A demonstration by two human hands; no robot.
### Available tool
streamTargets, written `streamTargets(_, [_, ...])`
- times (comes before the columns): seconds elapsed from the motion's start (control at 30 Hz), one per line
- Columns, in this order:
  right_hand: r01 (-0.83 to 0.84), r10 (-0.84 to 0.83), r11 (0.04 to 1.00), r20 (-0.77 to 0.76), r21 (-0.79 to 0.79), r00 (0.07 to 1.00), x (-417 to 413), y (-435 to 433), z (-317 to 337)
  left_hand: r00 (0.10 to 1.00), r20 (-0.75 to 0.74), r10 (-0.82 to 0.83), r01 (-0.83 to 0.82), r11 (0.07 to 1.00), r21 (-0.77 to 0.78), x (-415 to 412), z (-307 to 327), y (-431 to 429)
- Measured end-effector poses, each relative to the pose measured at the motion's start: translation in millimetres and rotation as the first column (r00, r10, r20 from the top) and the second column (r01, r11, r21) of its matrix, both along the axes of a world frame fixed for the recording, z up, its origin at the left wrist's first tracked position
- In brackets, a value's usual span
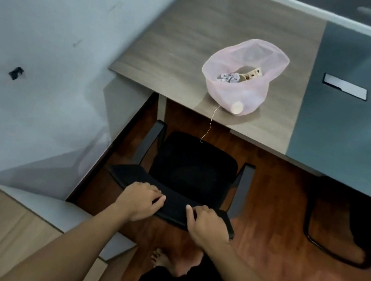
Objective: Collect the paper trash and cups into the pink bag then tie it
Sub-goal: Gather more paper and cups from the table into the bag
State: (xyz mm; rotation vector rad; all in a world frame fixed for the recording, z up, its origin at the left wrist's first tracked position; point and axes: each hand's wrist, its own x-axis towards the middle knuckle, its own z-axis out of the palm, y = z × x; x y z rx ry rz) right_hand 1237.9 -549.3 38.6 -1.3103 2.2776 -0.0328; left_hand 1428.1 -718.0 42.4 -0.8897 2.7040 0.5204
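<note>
My hands on chair (190, 165); pink bag (230, 95) on worktop (192, 33).
Left hand (140, 198), right hand (207, 225): apart, fingers curled over backrest top. Bag: upright near worktop edge, mouth open upward, paper (229, 77) inside.

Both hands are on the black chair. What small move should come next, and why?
Probably pull the black office chair back from the wooden table: both the left hand and right hand grip its backrest, and it blocks the way to the open, untied pink plastic bag.
</note>
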Motion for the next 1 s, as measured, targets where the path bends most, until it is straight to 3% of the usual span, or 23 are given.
streamTargets(0.17, [0.031, -0.033, 0.999, -0.041, -0.040, 0.999, -8, 1, -1, 0.998, -0.065, 0.018, -0.024, 0.995, -0.094, -5, -11, -3])
streamTargets(0.37, [0.046, -0.052, 0.995, -0.067, -0.092, 0.996, -14, -2, 1, 0.988, -0.145, 0.045, -0.059, 0.994, -0.089, -7, -17, -10])
streamTargets(1.0, [0.163, -0.195, 0.963, -0.137, -0.213, 0.971, -113, -108, -6, 0.989, -0.145, 0.036, -0.061, 0.983, -0.175, -124, -16, -119])
